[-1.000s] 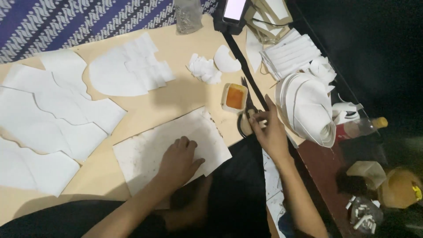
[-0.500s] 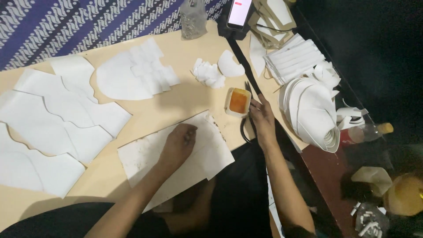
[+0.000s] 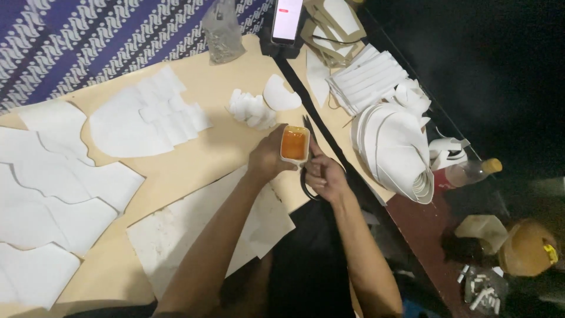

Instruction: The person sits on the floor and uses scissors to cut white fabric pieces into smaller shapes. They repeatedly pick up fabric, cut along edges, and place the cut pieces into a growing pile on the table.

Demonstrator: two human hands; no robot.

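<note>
My left hand (image 3: 266, 160) grips the side of a small white cup of orange liquid (image 3: 294, 143) near the table's right edge. Just right of the cup, my right hand (image 3: 325, 175) is closed on a pair of dark scissors (image 3: 306, 189). Their blades point away from me, past the cup. My left forearm lies across a large, stained white sheet (image 3: 176, 235) on the tan table (image 3: 218, 147).
Cut white pieces (image 3: 65, 194) cover the table's left; more lie at the middle (image 3: 141, 121) and by the cup (image 3: 253, 110). A roll of white strips (image 3: 394, 150), a white stack (image 3: 368, 76), a phone (image 3: 288, 17), a clear bag (image 3: 222, 35) and a bottle (image 3: 468, 172) stand right and far.
My left hand left the large white sheet and moved right to take hold of the orange cup. The right hand stayed by the scissors. The camera view moved closer.
</note>
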